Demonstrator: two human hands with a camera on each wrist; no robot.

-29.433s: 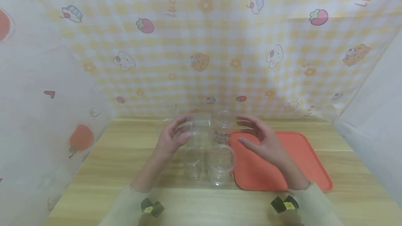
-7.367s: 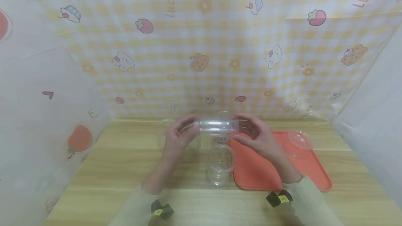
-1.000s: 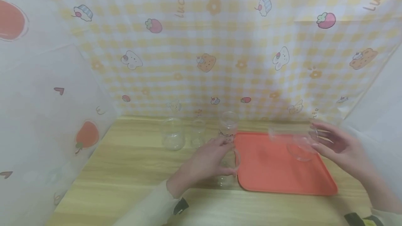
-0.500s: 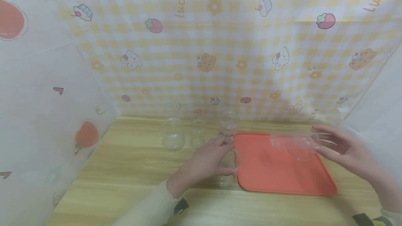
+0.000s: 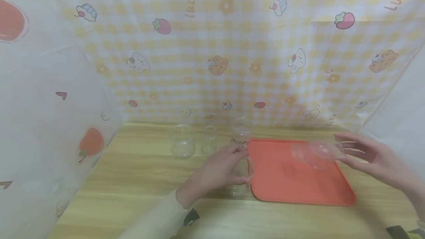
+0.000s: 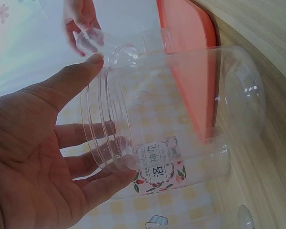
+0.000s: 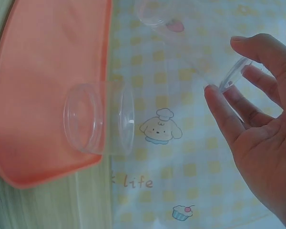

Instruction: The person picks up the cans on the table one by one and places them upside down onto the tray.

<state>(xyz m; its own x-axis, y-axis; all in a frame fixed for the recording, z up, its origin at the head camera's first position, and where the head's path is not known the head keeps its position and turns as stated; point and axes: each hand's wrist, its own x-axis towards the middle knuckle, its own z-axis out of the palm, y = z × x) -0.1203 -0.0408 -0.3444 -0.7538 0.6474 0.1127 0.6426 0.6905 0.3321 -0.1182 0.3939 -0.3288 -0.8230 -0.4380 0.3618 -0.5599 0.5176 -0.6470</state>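
My left hand [image 5: 216,172] grips the threaded mouth of a clear plastic jar [image 6: 181,95], which stands upright on the table against the tray's left side. Thumb and fingers wrap the rim from opposite sides. Over the right part of the orange-red tray [image 5: 282,180], my right hand [image 5: 368,156] holds a long clear cylindrical jar [image 7: 195,52] by one end, its length pointing left. Thumb and fingertips pinch around that end. A short, wide clear jar [image 7: 97,119] stands on the tray, overlapped by the held jar in the head view.
At the back left stand a wide clear jar [image 5: 183,143] and a narrow one [image 5: 209,143]. A clear jar with a printed pink label [image 6: 157,167] stands behind the left hand. A checked, patterned cloth [image 5: 232,47] hangs behind the table.
The short jar came onto the tray earlier. Both hands held the cylindrical jar; now only the right does, shifting slightly rightward and down. The left hand moved to the jar beside the tray.
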